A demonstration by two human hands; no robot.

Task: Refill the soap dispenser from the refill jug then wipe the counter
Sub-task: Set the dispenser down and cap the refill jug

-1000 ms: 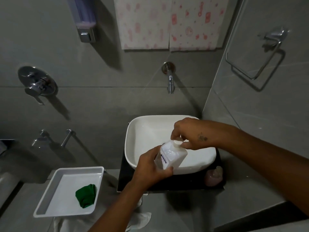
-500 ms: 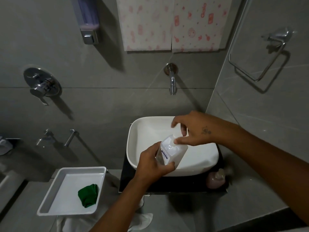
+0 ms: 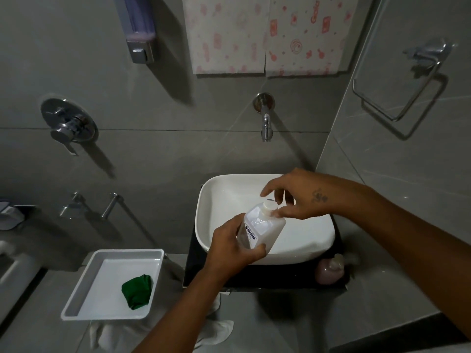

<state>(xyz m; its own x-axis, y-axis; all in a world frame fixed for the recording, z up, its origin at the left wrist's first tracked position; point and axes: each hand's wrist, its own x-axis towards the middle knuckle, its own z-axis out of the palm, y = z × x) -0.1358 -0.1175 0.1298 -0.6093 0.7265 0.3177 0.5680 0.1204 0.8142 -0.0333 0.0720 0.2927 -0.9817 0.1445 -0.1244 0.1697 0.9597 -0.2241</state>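
A white refill jug (image 3: 262,226) with a blue label is tilted over the front of the white basin (image 3: 221,194). My left hand (image 3: 233,247) grips its body from below. My right hand (image 3: 298,200) has its thumb and fingertips at the jug's white cap (image 3: 270,206), with the other fingers spread. A pink soap dispenser bottle (image 3: 330,271) stands on the black counter (image 3: 280,278) at the basin's right front corner. A green cloth (image 3: 137,290) lies in a white tray (image 3: 84,281) to the left.
A wall tap (image 3: 265,123) juts out above the basin. A wall-mounted dispenser (image 3: 139,29) hangs at upper left, a patterned towel (image 3: 265,34) beside it, a chrome towel ring (image 3: 400,90) on the right wall. A white cloth (image 3: 214,329) hangs under the counter edge.
The view has shifted a little. My right hand has kept working at the jug's cap, its fingers now spread wider. The left hand holds the jug in the same spot.
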